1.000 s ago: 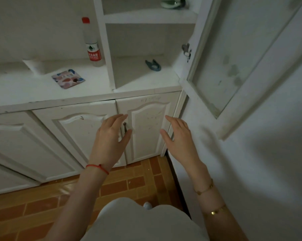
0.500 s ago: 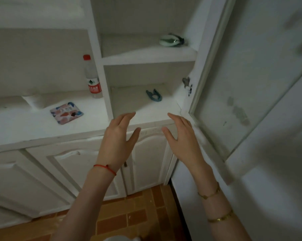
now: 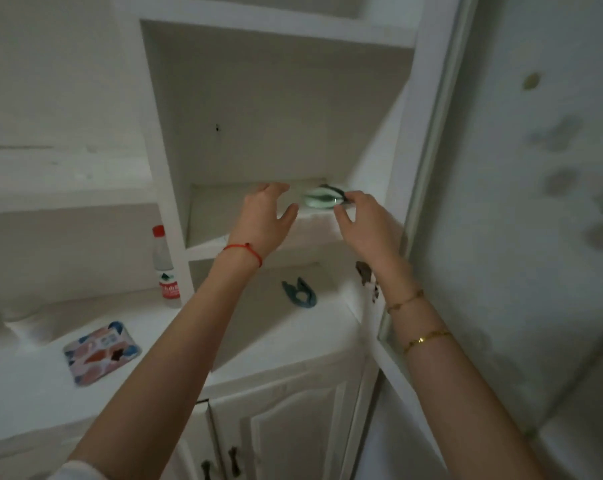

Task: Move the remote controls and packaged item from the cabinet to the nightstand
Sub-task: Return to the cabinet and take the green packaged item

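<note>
Pale green, glossy packaged item lies deep on the white cabinet shelf; right hand, fingers spread, reaches its edge and could nudge it backward; left hand hovers empty, wide.

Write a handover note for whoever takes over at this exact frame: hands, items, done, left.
Left hand: open, empty, raised over the upper shelf, beside the pale green item.
Right hand: fingertips at the green item's right end; a closed grip cannot be confirmed.
Green item lies on the upper shelf. The patterned packet lies on the cabinet counter, untouched.
No remote is clearly identifiable; the nightstand is out of view.
Done: nothing moved.
Left: lift the green item, collect the packet and remotes, carry all to the nightstand.
</note>
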A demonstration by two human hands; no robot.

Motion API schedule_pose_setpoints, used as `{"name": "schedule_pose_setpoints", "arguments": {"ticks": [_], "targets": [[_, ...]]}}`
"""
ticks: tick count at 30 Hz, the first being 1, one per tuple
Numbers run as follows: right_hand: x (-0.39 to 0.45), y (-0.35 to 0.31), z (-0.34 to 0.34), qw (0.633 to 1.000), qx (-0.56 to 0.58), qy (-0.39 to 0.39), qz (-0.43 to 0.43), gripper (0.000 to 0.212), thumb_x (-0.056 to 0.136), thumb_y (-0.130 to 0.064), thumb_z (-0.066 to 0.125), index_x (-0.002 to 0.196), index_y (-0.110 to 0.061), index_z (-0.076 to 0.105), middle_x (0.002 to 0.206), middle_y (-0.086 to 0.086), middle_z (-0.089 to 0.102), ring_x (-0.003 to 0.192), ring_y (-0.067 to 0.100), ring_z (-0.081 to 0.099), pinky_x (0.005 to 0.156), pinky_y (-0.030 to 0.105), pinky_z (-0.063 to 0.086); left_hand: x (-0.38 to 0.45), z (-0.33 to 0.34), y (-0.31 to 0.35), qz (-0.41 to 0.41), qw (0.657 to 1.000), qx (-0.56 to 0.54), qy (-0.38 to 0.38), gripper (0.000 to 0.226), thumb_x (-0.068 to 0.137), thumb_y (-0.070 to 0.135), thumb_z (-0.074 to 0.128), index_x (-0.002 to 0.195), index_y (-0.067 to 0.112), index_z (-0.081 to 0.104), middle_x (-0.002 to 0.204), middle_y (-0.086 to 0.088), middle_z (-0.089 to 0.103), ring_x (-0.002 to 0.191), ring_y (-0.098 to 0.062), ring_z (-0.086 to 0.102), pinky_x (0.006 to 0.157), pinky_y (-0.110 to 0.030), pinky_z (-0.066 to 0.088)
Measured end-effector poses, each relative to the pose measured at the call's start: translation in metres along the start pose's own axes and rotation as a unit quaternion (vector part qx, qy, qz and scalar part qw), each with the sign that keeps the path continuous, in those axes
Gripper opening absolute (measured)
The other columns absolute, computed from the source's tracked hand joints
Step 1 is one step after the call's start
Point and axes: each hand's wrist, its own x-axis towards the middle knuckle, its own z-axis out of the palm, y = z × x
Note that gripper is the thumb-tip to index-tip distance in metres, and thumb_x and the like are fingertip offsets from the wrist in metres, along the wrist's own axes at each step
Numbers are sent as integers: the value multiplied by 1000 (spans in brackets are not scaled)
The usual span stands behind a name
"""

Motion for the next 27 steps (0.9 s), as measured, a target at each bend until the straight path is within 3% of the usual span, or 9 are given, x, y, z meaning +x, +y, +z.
{"name": "schedule_pose_setpoints", "arguments": {"ticks": [2,6,10,15,21,23,27], "targets": [[22,8,7,998,-54,0,9,37,100,-35,43,125,-12,55,123,9,61,108,30,59,81,28,42,34,12,-7,-25,1000,-2,-17,44,93,27,58,131,5,56,130,-17,60,117,-32,57,100,-34,43],[56,18,23,994,-104,0,32,42,100,-37,40,121,-4,55,116,17,63,103,38,60,89,43,49,85,38,-20,-83,995,12,-62,48,96,30,54,134,2,51,134,-20,57,126,-34,51,106,-36,40],[79,23,35,988,-134,-8,72,39,102,-35,39,112,0,54,113,22,60,104,38,56,87,41,44,109,64,-28,-125,988,19,-93,52,97,37,50,136,4,48,136,-20,56,127,-35,51,106,-40,41],[93,26,47,981,-153,-15,118,44,100,-40,43,116,0,55,124,20,48,109,34,54,85,37,44,119,83,-35,-134,984,33,-117,53,93,45,53,128,4,55,131,-18,59,121,-34,55,101,-38,45],[95,26,57,976,-175,-15,131,45,97,-40,52,120,-1,51,132,20,38,119,34,44,97,37,40,114,85,-43,-152,978,41,-137,60,85,57,56,122,10,60,120,-15,63,117,-34,54,101,-45,45],[93,25,58,977,-173,-10,128,46,96,-40,53,122,-2,50,133,22,38,119,35,42,98,37,39,111,83,-44,-155,980,21,-121,54,82,55,61,119,15,64,116,-12,65,115,-31,57,100,-42,47],[87,20,56,981,-152,-8,123,48,96,-43,51,123,-4,47,131,25,43,122,38,42,97,42,40,103,77,-45,-135,987,-16,-91,31,83,29,70,108,10,71,108,-10,70,103,-26,65,93,-27,47]]}}
